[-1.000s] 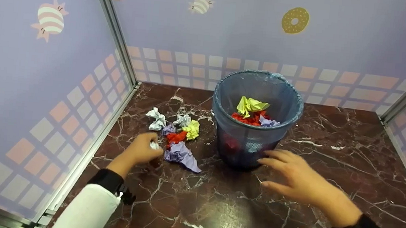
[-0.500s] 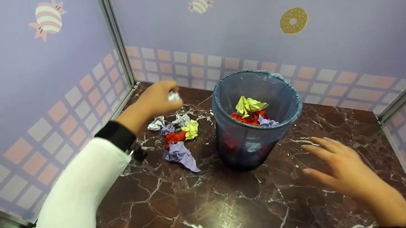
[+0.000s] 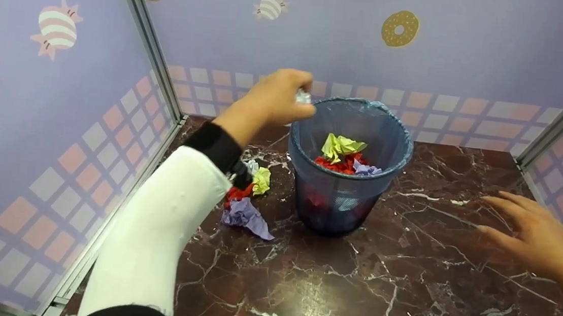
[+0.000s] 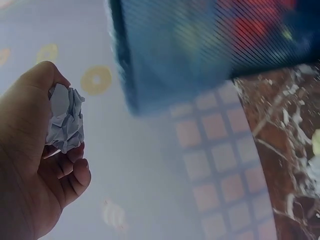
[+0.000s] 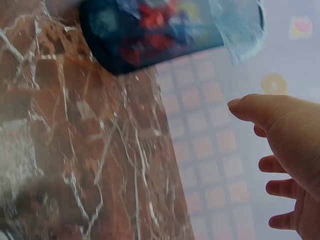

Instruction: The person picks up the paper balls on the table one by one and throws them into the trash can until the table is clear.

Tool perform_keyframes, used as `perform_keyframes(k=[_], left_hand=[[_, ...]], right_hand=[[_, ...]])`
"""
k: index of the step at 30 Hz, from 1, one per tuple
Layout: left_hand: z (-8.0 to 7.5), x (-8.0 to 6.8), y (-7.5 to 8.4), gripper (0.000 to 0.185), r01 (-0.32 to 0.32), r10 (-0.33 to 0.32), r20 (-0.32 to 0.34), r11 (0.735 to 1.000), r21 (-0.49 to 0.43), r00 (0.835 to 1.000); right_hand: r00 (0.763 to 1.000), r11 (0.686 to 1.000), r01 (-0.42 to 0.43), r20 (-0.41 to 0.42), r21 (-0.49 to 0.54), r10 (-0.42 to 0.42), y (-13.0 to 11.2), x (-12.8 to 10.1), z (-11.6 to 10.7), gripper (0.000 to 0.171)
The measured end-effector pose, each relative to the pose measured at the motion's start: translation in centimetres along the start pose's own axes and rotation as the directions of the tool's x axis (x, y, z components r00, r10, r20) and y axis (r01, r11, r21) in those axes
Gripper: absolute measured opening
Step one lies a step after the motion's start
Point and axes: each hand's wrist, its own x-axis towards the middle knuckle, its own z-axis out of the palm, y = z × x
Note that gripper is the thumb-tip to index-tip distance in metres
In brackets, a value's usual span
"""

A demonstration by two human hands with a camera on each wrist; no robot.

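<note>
My left hand (image 3: 281,97) is raised at the left rim of the bin and grips a crumpled white paper ball (image 4: 66,119) between thumb and fingers. The blue mesh waste bin (image 3: 338,204), lined with a clear bag, holds yellow paper (image 3: 341,147), red paper (image 3: 337,165) and purple paper (image 3: 366,169). Well to the right of the bin, my right hand (image 3: 535,233) hovers over the table with its fingers extended, holding nothing.
Left of the bin lie a purple crumpled sheet (image 3: 246,218), a red ball (image 3: 238,194), a yellow ball (image 3: 261,180) and a whitish ball (image 3: 251,166); my left forearm covers part of this pile. Patterned wall panels (image 3: 323,34) enclose the marbled table (image 3: 351,296).
My left hand has risen from beside the pile and moved right to the bin's rim with the white paper ball. My right hand has moved away from the bin to the right.
</note>
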Motion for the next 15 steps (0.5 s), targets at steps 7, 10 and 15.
perform_keyframes(k=[7,10,15], left_hand=[[1.4,1.5,3.5,0.023,-0.081,0.08,0.029,0.997,0.02,0.996],[2.5,2.2,4.4,0.024,-0.133,0.131,0.043,0.99,0.044,0.99],[3.9,2.6,5.7,0.024,-0.178,0.17,0.091,0.981,0.082,0.981]], right_hand=[[0.996,0.995,-0.092,-0.004,0.032,0.092,1.4,-1.3,-0.1,0.061],[0.996,0.996,-0.088,-0.015,0.027,0.089,1.5,-1.4,-0.1,0.061],[0.997,0.997,-0.07,-0.021,0.012,0.071,1.3,-1.3,-0.1,0.06]])
